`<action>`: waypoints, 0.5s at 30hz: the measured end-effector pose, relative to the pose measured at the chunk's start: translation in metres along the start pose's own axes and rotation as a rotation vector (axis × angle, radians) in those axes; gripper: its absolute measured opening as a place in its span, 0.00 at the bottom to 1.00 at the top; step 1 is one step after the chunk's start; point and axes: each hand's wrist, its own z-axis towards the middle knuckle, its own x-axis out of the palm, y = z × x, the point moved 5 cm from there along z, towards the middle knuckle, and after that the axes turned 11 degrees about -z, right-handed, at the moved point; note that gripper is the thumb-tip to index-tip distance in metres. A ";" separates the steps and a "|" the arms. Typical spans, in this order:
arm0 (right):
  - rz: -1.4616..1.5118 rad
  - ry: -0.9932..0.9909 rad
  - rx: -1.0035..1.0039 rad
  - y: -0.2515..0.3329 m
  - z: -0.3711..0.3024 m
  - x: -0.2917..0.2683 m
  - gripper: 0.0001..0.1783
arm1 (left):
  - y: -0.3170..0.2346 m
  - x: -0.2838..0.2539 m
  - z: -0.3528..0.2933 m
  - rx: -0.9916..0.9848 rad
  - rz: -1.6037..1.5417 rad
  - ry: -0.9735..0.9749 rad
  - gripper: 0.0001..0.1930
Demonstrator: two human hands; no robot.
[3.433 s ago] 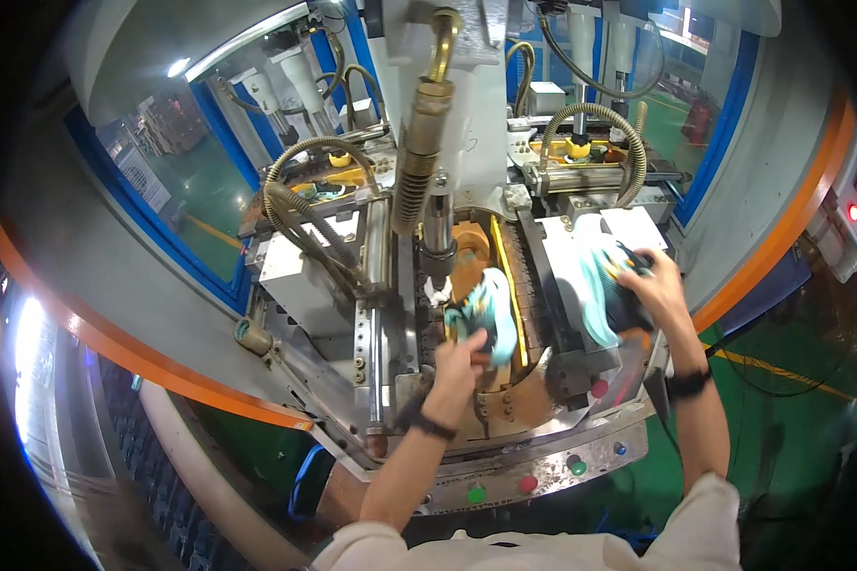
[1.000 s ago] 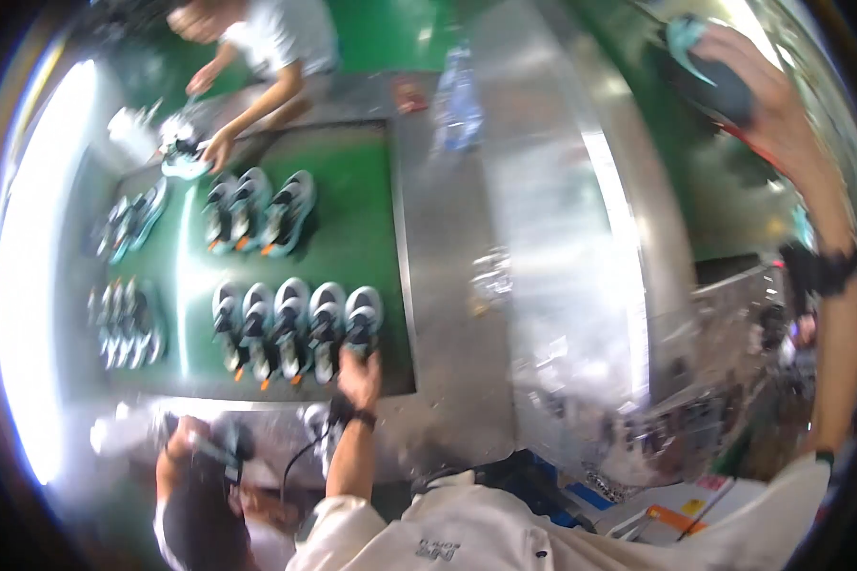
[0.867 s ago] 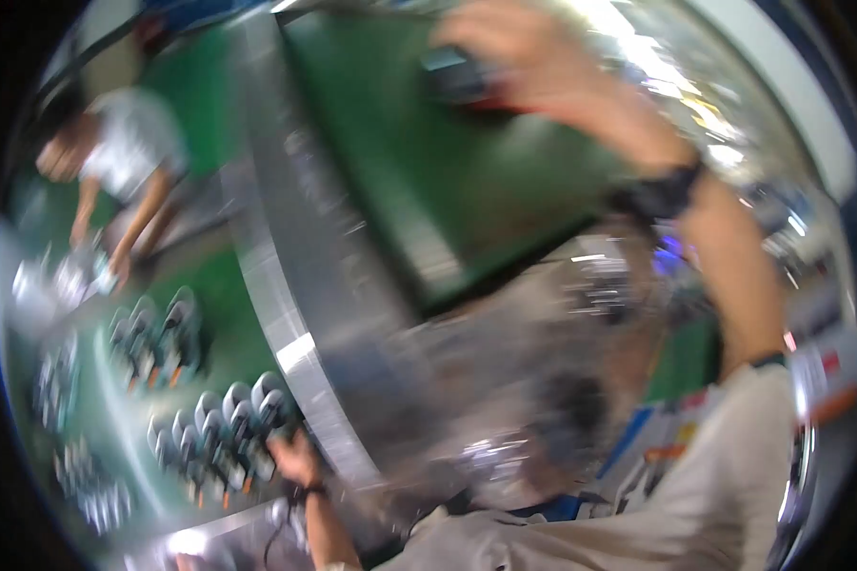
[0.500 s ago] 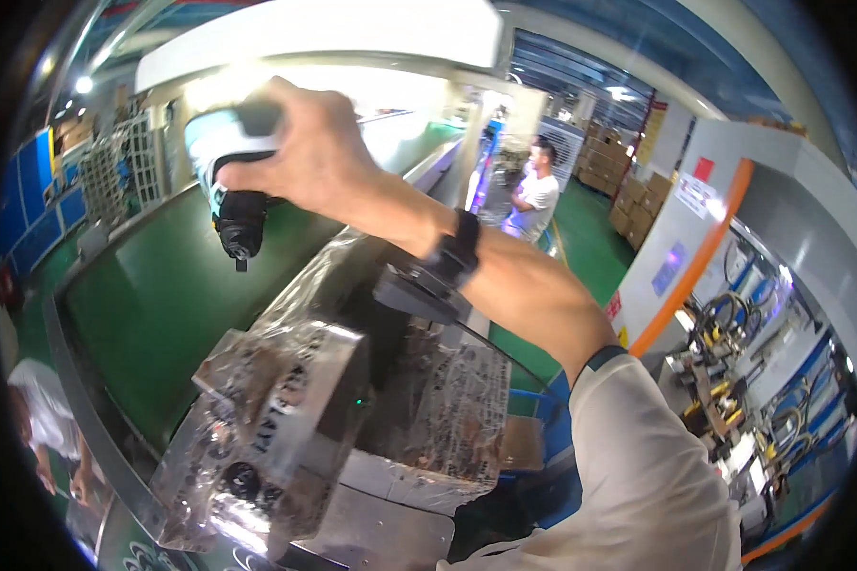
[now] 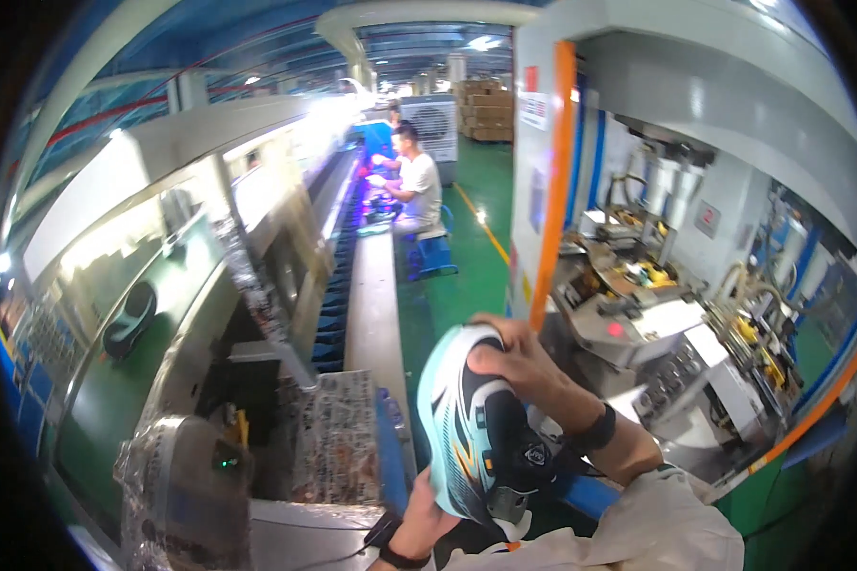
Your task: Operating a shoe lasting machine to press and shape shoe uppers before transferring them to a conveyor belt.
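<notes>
I hold a light-teal and black sports shoe [image 5: 476, 428] upright in front of me, toe up and pale sole facing left. My right hand [image 5: 516, 364] grips its upper part from the right, fingers curled over the toe end. My left hand [image 5: 427, 521] supports the heel end from below, with a dark band at the wrist. Another dark shoe [image 5: 129, 316] lies on the green conveyor belt [image 5: 114, 400] at the left.
A foil-wrapped machine housing [image 5: 186, 495] stands at lower left beside the long conveyor line. A grey and orange machine [image 5: 638, 314] with buttons and hoses fills the right. A seated person in a white shirt [image 5: 414, 186] works further along the green-floored aisle.
The view has swung round from the belt toward the aisle. My right hand, raised over the belt with a shoe before, is now low in front of me; both hands hold a shoe.
</notes>
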 end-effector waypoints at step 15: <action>0.044 -1.143 0.404 -0.147 -0.447 -0.312 0.30 | 0.423 0.103 0.148 -0.281 0.883 0.309 0.38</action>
